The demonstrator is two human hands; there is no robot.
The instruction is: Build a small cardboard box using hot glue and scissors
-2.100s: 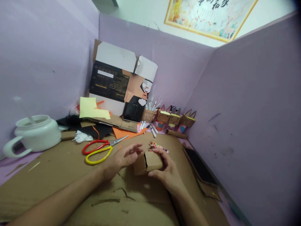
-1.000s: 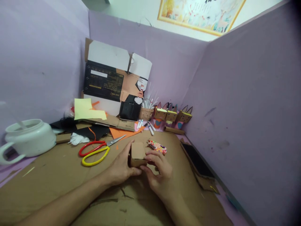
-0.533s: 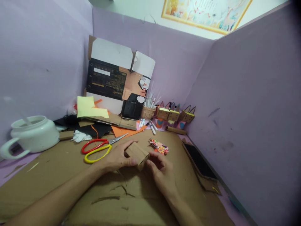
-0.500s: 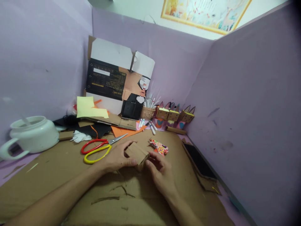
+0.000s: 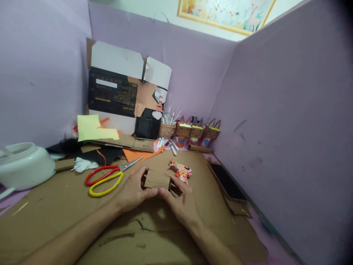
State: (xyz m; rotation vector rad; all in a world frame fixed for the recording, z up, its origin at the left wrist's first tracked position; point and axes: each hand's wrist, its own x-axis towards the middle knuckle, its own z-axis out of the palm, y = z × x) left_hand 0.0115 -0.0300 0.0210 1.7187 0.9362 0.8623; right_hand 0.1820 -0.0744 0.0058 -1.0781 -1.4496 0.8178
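Between my two hands is a small brown cardboard box [image 5: 157, 180], held just above a cardboard sheet [image 5: 162, 243]. My left hand [image 5: 138, 187] grips its left side, thumb along the near edge. My right hand [image 5: 179, 197] is closed on the right end, its thumb at the near corner and fingers behind. The right end of the box looks open and dark inside. Scissors [image 5: 110, 179] with one red and one yellow handle lie left of my left hand, blades parted slightly. Behind my right hand lies a colourful patterned paper piece [image 5: 181, 171].
A white pot [image 5: 27, 165] stands at the left. A phone [image 5: 227, 180] lies at the right. Along the back are a flattened printed box [image 5: 113, 90], a basket of pens [image 5: 167, 130], several eared cardboard figures [image 5: 197, 131], yellow paper [image 5: 91, 129] and crumpled white tissue [image 5: 84, 165].
The box has turned so its near edge faces me more squarely. My right hand has closed in on its right end, thumb moving toward my left thumb. The view has shifted slightly right.
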